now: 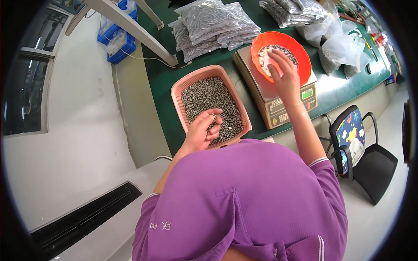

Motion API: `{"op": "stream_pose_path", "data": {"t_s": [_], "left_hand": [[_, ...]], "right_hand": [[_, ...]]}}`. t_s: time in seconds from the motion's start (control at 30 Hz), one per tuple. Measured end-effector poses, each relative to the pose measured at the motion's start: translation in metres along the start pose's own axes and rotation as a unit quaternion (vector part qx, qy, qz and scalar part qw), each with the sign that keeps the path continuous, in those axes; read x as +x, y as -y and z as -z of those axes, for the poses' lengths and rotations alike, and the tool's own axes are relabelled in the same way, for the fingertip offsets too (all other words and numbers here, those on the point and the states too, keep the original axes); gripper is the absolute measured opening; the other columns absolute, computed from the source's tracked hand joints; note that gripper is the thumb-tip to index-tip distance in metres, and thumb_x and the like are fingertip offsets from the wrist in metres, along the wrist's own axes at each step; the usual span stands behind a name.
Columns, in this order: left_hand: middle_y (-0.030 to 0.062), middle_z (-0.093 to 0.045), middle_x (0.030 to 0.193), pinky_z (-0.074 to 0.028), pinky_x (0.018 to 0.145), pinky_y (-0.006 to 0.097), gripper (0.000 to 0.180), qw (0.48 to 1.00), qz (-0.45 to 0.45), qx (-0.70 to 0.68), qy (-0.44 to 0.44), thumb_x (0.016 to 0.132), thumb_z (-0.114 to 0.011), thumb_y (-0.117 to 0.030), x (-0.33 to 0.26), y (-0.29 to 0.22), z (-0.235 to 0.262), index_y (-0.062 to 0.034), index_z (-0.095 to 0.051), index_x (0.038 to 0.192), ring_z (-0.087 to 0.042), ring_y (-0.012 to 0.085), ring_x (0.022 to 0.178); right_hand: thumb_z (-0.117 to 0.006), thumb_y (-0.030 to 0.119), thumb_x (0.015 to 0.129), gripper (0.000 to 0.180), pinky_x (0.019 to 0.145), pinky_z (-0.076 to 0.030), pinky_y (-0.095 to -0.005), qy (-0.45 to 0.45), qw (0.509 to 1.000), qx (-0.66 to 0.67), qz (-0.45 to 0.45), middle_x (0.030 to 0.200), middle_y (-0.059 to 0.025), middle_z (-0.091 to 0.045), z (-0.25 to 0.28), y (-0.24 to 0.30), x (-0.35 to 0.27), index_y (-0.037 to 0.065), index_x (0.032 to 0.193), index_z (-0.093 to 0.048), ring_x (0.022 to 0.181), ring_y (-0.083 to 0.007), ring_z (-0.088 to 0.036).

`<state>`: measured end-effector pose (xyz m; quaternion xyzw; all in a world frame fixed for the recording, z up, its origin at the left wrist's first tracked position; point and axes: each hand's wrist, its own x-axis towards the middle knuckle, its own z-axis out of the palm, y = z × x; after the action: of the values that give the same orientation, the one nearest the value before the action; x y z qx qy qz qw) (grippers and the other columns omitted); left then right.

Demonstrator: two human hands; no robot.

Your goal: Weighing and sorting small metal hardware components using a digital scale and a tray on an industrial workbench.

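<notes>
Above the near part of a pink plastic basket (pixel 177 93), my left hand (pixel 201 130) is curled, palm up, around some small metal pieces (pixel 213 124). The basket holds a thick layer of the same short, silvery cylindrical pieces (pixel 209 95); their exact kind is too small to tell. To the right, a scalloped orange-red bowl (pixel 304 56) rests on a weighing scale (pixel 274 108) with a lit green display. Some metal pieces (pixel 278 50) lie in the bowl. My right hand (pixel 285 76) reaches over it with thumb and fingers apart, and I see nothing held between them.
Clear bags of metal pieces (pixel 209 26) are piled behind the basket, with more bags (pixel 291 13) at the far right. Knotted plastic bags (pixel 342 52) stand right of the bowl. A table leg frame (pixel 130 30) rises at the left, and a chair (pixel 357 148) stands at the right.
</notes>
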<state>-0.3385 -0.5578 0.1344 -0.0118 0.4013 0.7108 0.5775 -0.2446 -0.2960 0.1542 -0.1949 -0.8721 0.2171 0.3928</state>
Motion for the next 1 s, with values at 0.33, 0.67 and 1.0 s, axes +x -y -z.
{"op": "stream_pose_path", "data": {"t_s": [0.33,0.67,1.0], "left_hand": [[0.0017,-0.047,0.072,-0.026,0.038,0.015,0.021,0.996,-0.025,0.087,-0.009,0.094,-0.036,-0.017,0.003,0.005,-0.016,-0.0040,-0.047,0.107,-0.035,0.0039,0.049],[0.0005,-0.046,0.068,-0.025,0.036,0.014,0.022,0.995,-0.035,0.089,0.000,0.094,-0.038,-0.019,0.004,0.007,-0.012,-0.0048,-0.049,0.106,-0.033,0.0034,0.047],[0.0015,-0.045,0.071,-0.024,0.038,0.015,0.025,0.999,-0.038,0.012,-0.014,0.094,-0.038,-0.022,0.004,0.004,-0.004,-0.0037,-0.047,0.108,-0.033,0.0049,0.049]], "right_hand": [[-0.025,0.030,0.096,0.046,0.077,-0.045,-0.0333,0.286,0.396,0.733,-0.474,0.111,-0.0127,-0.053,-0.054,0.079,-0.079,-0.004,0.123,-0.040,0.073,-0.0151,-0.052],[-0.023,0.027,0.096,0.043,0.089,-0.040,-0.0361,0.272,0.363,0.739,-0.499,0.111,-0.0113,-0.051,-0.054,0.078,-0.083,-0.003,0.123,-0.039,0.095,-0.0205,-0.052],[-0.044,0.001,0.087,0.038,0.089,-0.045,-0.0297,0.178,0.573,0.659,-0.454,0.112,-0.0122,-0.055,-0.045,0.050,-0.059,-0.001,0.124,-0.040,0.101,-0.0200,-0.055]]}}
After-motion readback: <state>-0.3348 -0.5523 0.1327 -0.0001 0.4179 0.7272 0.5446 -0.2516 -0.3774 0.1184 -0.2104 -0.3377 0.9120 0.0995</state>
